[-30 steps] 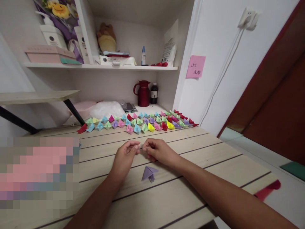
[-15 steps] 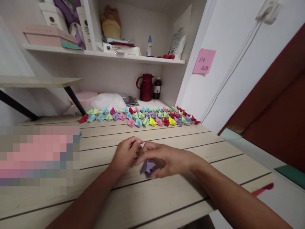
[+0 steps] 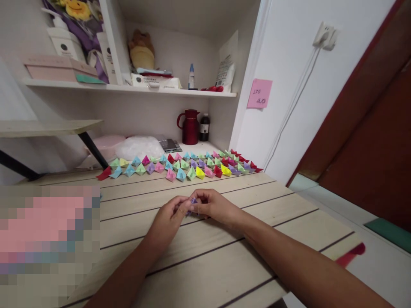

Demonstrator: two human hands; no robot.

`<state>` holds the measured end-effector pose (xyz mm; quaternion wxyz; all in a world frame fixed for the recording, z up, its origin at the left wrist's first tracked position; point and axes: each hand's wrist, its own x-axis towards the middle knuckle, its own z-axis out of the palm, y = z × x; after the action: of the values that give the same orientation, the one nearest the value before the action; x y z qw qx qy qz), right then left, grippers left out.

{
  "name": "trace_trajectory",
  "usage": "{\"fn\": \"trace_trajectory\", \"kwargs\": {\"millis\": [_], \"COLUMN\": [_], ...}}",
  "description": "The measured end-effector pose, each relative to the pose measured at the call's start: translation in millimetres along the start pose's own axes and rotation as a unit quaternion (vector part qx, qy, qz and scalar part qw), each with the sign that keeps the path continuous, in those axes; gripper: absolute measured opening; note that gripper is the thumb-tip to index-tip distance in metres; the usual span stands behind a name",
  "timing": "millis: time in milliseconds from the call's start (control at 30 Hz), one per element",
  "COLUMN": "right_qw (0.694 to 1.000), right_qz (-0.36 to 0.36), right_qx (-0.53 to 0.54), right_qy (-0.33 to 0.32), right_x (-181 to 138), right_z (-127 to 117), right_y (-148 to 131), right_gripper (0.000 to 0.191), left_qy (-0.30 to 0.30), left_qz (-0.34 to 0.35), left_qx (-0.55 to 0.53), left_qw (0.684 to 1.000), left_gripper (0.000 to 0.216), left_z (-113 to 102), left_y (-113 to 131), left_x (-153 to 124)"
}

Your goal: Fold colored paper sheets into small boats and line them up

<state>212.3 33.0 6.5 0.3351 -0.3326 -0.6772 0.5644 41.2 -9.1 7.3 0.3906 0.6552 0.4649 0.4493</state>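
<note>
A small purple folded paper (image 3: 193,201) is pinched between my two hands above the striped wooden table (image 3: 192,273). My left hand (image 3: 171,214) grips it from the left, thumb against its side. From the right, my right hand (image 3: 213,207) closes thumb and fingers on it. Fingers cover most of the paper, so its full shape is hidden. Beyond the hands, several colourful folded paper boats (image 3: 180,174) stand in rows along the back of the table.
A dark red jug (image 3: 190,127) and a dark bottle (image 3: 204,127) stand in the shelf unit behind the boats. A white plastic bag (image 3: 139,147) lies left of them. A raised wooden shelf (image 3: 48,127) with black legs is at left. A blurred-out patch covers the lower left.
My right hand has lifted the purple paper from near the table and brought it to my left hand. Both hands now pinch it. The view has tilted and shifted slightly.
</note>
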Motion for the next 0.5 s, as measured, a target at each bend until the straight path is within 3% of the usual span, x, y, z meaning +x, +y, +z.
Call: {"fn": "trace_trajectory", "kwargs": {"millis": [133,333,500], "right_qw": [0.997,0.996,0.993], "right_qz": [0.026,0.03,-0.011], "right_qx": [0.073,0.081,0.109], "right_qy": [0.022,0.031,0.035], "right_x": [0.9,0.5,1.4], "right_z": [-3.0,-1.2,-1.1], "right_y": [-4.0,-4.7,-4.2], "right_gripper": [0.036,0.036,0.044], "left_qy": [-0.001,0.037,0.062], "left_qz": [-0.045,-0.069,-0.092], "left_qx": [0.006,0.007,-0.026], "left_qw": [0.999,0.997,0.994], "left_gripper": [0.026,0.013,0.023], "left_z": [3.2,7.3,5.1], "left_y": [-0.9,-1.6,-1.7], "left_x": [0.4,2.2,2.6]}}
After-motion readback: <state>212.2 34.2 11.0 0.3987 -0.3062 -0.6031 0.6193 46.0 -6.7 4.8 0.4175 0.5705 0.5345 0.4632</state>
